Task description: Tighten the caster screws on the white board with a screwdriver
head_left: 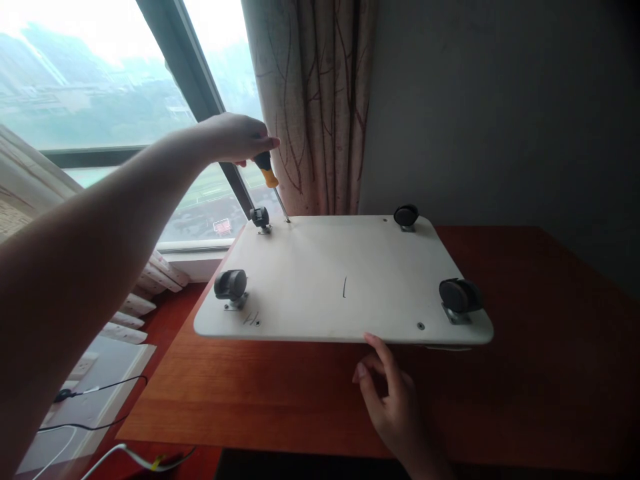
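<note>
A white board (340, 280) with black caster wheels at its corners lies upside down on a reddish wooden table (525, 373). My left hand (235, 137) reaches to the far left corner, shut round a screwdriver (270, 180) with a black and orange handle. Its tip touches the board beside the far left caster (260, 218). My right hand (393, 393) rests by the board's near edge. Its fingers are loosely spread, with a fingertip touching the edge. Other casters stand at the near left (231, 287), far right (406, 216) and near right (459, 298).
A window (100, 87) and a patterned curtain (315, 100) stand behind the table, with a grey wall to the right. Cables (100, 387) lie on a white surface at the lower left. The table's left edge drops off beside the board.
</note>
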The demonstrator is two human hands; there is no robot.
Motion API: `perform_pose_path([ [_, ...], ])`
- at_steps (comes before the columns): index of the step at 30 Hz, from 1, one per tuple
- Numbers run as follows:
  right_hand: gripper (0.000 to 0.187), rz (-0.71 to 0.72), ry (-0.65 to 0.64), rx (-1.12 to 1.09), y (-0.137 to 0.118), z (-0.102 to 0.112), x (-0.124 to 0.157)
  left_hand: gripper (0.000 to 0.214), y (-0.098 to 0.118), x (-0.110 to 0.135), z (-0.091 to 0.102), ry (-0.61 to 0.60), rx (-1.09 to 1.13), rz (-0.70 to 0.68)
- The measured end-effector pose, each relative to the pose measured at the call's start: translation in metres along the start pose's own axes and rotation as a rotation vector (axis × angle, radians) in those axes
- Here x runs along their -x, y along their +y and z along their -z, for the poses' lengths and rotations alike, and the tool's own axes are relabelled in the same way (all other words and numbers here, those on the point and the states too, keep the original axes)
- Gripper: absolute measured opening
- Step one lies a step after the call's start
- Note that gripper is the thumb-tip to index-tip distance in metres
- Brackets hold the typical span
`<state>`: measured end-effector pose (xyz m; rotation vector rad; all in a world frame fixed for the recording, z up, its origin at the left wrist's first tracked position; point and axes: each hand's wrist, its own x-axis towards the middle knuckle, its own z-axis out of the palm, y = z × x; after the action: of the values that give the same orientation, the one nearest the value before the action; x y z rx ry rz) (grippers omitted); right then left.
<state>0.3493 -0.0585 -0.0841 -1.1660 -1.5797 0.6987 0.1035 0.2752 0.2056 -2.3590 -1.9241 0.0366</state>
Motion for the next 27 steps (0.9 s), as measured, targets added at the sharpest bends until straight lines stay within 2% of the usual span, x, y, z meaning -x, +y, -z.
perform_pose_path([
  [2, 0.052, 0.000, 0.001, 0.003, -0.001, 0.000, 0.000, 0.072, 0.006, 0.002, 0.003, 0.060, -0.124, 0.017],
  [4, 0.052, 0.003, 0.002, 0.005, -0.001, 0.000, 0.000, 0.065, 0.007, 0.002, 0.003, 0.082, -0.136, -0.018],
  [6, 0.052, 0.003, 0.003, 0.006, 0.000, 0.000, 0.000, 0.057, 0.003, 0.000, 0.000, 0.050, -0.010, -0.074],
  [9, 0.053, -0.011, 0.002, 0.005, 0.002, 0.000, 0.001, 0.071, -0.002, -0.005, -0.006, -0.031, 0.290, -0.147],
  [11, 0.053, -0.017, 0.001, 0.002, 0.003, 0.000, 0.001, 0.072, 0.002, -0.005, -0.007, -0.033, 0.338, -0.107],
  [13, 0.053, -0.014, 0.002, -0.001, 0.003, -0.001, 0.001, 0.068, 0.009, -0.004, -0.003, 0.002, 0.179, 0.015],
  [15, 0.053, -0.010, 0.004, -0.003, 0.003, -0.001, 0.001, 0.075, 0.017, -0.003, 0.001, 0.026, -0.026, 0.136],
  [17, 0.053, -0.011, 0.005, -0.002, 0.002, -0.001, 0.001, 0.072, 0.020, -0.003, 0.005, 0.026, -0.134, 0.167],
  [21, 0.053, -0.013, 0.001, -0.004, 0.001, 0.000, 0.001, 0.057, 0.009, -0.007, 0.004, -0.030, -0.071, -0.016],
  [23, 0.053, -0.011, -0.003, -0.006, 0.002, 0.000, 0.001, 0.063, 0.004, -0.008, 0.002, -0.082, 0.062, -0.094],
  [25, 0.053, -0.010, -0.006, -0.006, 0.002, 0.000, 0.001, 0.070, 0.003, -0.006, 0.002, -0.109, 0.169, -0.109],
  [27, 0.053, -0.010, -0.006, -0.006, 0.003, -0.001, 0.002, 0.062, 0.006, -0.003, 0.003, -0.094, 0.131, -0.054],
])
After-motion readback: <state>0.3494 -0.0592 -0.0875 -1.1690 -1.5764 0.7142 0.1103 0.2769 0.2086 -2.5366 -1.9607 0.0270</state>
